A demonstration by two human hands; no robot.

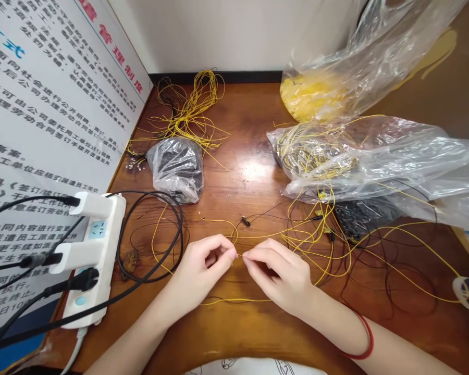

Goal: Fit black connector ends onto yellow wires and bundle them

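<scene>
Risk first: the **left hand** (201, 265) and **right hand** (277, 273) are working at their fingertips over a **thin yellow wire** (239, 255), and it could slip from the pinch because it is so fine. A pull could also snag it on the **tangle of yellow and black wires** (320, 250) lying at 3 o'clock, dragging that tangle across the desk or kinking the wire. The **small black-sleeved part** (245, 221) is sitting just above the hands at 12 o'clock and could get caught too.

Both hands are mostly closed, each with thumb and forefinger pinching and the other fingers curling in. Their **fingertips** (232, 254) are nearly meeting at the centre of the view. The wire is too fine to tell which pads have hold of it.

The wire is lying low over the **wooden desk** (250, 125), and its stretch at the pinch is running roughly level, along the 9-to-3 line. Its end seems to be pointing toward the left hand, though that is hard to confirm.

Around them, a **white power strip** (97, 250) is sitting at 9 o'clock, a **plastic bag of black wire** (177, 169) at 11, and a **plastic bag of yellow wire** (315, 151) at 1.
</scene>
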